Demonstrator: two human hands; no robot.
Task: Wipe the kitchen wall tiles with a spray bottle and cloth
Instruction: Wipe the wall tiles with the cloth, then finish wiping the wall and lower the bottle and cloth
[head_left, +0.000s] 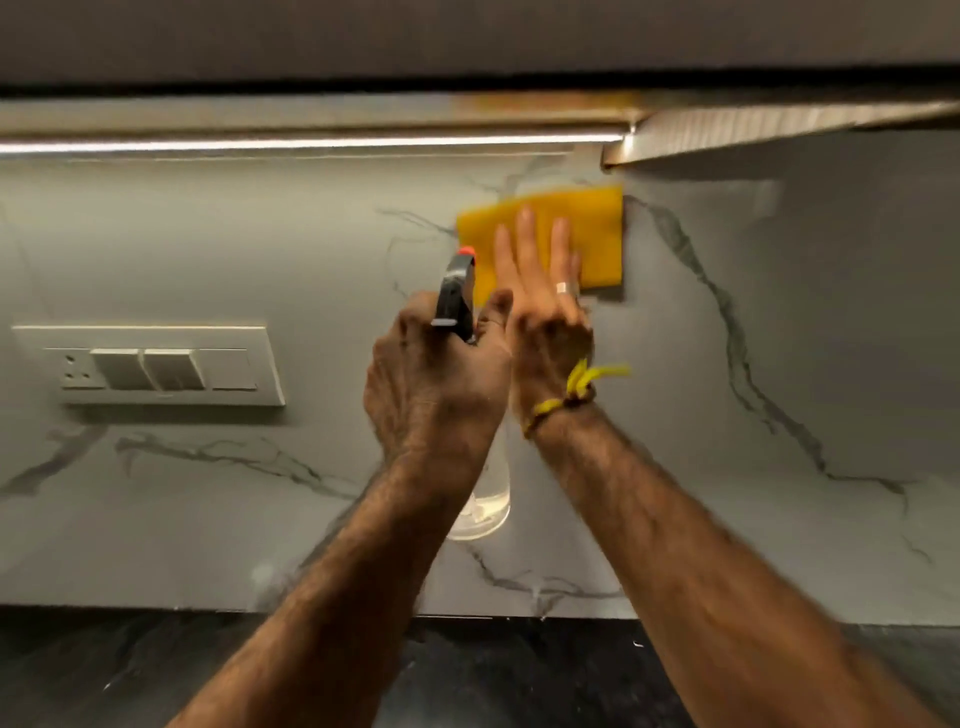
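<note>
The right hand (545, 291) lies flat on a yellow cloth (597, 234), with the fingers straight and a little spread, and it presses the cloth against the wall tiles (779, 364). The cloth is high on the wall, just under the lit strip (311, 144) below the upper cabinet (467, 36), and its right edge is close to a dark vein in the marble pattern. On one finger of this hand there is a silver ring (563, 287), and around the wrist a yellow thread band (566, 395) with loose ends.

The left hand (436, 379) holds a spray bottle (480, 509) by the neck, the fingers curled around it. The black spray head with an orange tip (466, 251) stands up above the fist and points toward the wall, touching the lower left part of the cloth in the view (if it really touches I cannot tell). The clear body of the bottle hangs below the hand, partly hidden by the forearm.

The two hands are just beside each other. Well to the left, on the same wall, there is a white switch plate (156, 366) with a socket. At the bottom, a dark bench (545, 670) meets the wall.
</note>
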